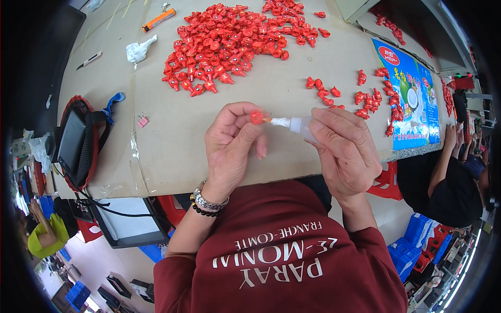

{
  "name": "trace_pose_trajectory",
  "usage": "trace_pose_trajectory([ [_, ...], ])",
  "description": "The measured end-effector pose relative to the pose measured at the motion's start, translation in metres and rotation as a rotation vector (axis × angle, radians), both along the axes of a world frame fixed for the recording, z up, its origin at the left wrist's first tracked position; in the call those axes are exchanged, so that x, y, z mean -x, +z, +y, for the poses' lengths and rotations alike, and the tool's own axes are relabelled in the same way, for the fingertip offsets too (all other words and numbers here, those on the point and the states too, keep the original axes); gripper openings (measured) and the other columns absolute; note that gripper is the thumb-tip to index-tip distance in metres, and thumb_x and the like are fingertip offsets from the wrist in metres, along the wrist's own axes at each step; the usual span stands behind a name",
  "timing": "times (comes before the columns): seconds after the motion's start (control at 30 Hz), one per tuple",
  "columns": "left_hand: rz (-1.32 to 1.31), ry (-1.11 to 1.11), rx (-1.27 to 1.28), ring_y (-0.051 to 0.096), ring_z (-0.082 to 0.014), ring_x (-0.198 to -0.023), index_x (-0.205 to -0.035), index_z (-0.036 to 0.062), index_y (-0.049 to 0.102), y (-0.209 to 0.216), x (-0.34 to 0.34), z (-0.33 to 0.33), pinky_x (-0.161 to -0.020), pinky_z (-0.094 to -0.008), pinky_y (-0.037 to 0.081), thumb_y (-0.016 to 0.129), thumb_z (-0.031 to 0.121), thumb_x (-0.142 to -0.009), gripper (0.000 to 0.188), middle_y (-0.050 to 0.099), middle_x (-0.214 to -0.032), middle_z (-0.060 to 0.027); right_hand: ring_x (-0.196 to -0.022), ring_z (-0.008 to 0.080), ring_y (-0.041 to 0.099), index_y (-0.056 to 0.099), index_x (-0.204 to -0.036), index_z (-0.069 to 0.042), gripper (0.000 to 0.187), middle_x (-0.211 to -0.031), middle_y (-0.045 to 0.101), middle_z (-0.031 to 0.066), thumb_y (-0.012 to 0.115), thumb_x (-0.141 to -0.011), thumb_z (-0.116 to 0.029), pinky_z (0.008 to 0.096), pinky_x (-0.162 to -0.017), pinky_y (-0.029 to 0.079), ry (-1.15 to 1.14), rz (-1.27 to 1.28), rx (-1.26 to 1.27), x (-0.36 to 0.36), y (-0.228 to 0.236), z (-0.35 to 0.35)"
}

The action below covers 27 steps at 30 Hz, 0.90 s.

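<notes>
- A tan table [172, 151] spreads ahead, its surface smooth, crossed on the left by a shiny strip of clear tape [134, 143].
- At the far middle lies a large heap of small, glossy red pieces [219, 47], knobbly in shape.
- Smaller loose clusters [369, 100] lie to the right, the nearest just beyond the right hand [347, 148]; more sit on the edge of a flat, blue printed sheet [412, 104].
- On the left are a black pouch [79, 141] with red trim, a blue cloth strip [112, 106], a small pink clip [142, 121], and, farther away, a crumpled white lump [141, 49] and an orange stick-shaped thing [158, 20].
- At the near middle, the left hand [229, 138] pinches one red piece [257, 117] between thumb and fingers.
- The right hand is closed around a soft-looking, translucent white bottle [301, 127], partly hiding it.
- The bottle's narrow tip points left at the pinched piece; whether they touch is unclear.
</notes>
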<state>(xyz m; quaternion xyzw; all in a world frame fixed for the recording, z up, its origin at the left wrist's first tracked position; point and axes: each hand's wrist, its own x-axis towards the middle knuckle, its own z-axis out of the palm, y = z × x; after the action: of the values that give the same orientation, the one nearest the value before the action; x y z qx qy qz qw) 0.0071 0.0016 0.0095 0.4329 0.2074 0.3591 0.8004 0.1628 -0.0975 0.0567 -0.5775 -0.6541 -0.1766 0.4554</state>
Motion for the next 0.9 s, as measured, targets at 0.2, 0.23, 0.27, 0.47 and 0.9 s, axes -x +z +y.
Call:
trace_pose_trajectory([
  [0.2, 0.011, -0.023, 0.002, 0.052, -0.0092, -0.056, -0.109, -0.0032, 0.051, -0.0005, 0.0007, -0.0005, -0.051, -0.0217, 0.043, 0.056, 0.01, -0.095, 0.02, 0.064, -0.096, -0.01, -0.085, 0.0294, 0.066, 0.066, -0.093, 0.001, 0.029, -0.094, 0.068, 0.0157, 0.074, -0.066, 0.007, 0.0352, -0.073, 0.053, -0.006, 0.059, 0.101, 0.003, 0.0054, -0.0055],
  [0.23, 0.012, -0.023, 0.007, 0.053, -0.0092, -0.056, -0.109, -0.0032, 0.051, 0.0, 0.0007, -0.0005, -0.051, -0.0217, 0.044, 0.056, 0.01, -0.095, 0.02, 0.064, -0.097, -0.01, -0.085, 0.0294, 0.066, 0.066, -0.093, 0.001, 0.029, -0.094, 0.068, 0.0156, 0.074, -0.066, 0.007, 0.0352, -0.073, 0.053, -0.006, 0.057, 0.1, 0.0027, 0.0052, -0.0058],
  [0.27, 0.012, -0.023, 0.011, 0.053, -0.0093, -0.056, -0.109, -0.0032, 0.051, 0.0008, 0.0006, -0.0004, -0.052, -0.0217, 0.044, 0.056, 0.01, -0.095, 0.02, 0.063, -0.097, -0.0101, -0.086, 0.0294, 0.066, 0.066, -0.093, 0.001, 0.029, -0.094, 0.068, 0.0156, 0.074, -0.066, 0.008, 0.0352, -0.073, 0.053, -0.006, 0.056, 0.1, 0.0025, 0.0046, -0.0061],
  [0.47, 0.006, -0.032, 0.018, 0.053, -0.0094, -0.057, -0.11, -0.0033, 0.051, -0.0012, 0.0013, -0.0001, -0.052, -0.0218, 0.044, 0.055, 0.011, -0.095, 0.021, 0.063, -0.099, -0.0103, -0.086, 0.0295, 0.066, 0.066, -0.093, 0.002, 0.029, -0.094, 0.068, 0.0155, 0.074, -0.066, 0.008, 0.0353, -0.073, 0.053, 0.0, 0.06, 0.098, 0.0032, 0.0044, -0.0067],
  [0.9, 0.0, -0.052, 0.013, 0.053, -0.0092, -0.057, -0.11, -0.0037, 0.052, -0.004, 0.0014, 0.0007, -0.052, -0.0216, 0.044, 0.054, 0.012, -0.096, 0.021, 0.062, -0.099, -0.0096, -0.086, 0.0296, 0.066, 0.067, -0.092, 0.002, 0.029, -0.093, 0.068, 0.0155, 0.075, -0.065, 0.008, 0.0362, -0.074, 0.054, -0.01, 0.061, 0.111, 0.0032, 0.0048, -0.0074],
])
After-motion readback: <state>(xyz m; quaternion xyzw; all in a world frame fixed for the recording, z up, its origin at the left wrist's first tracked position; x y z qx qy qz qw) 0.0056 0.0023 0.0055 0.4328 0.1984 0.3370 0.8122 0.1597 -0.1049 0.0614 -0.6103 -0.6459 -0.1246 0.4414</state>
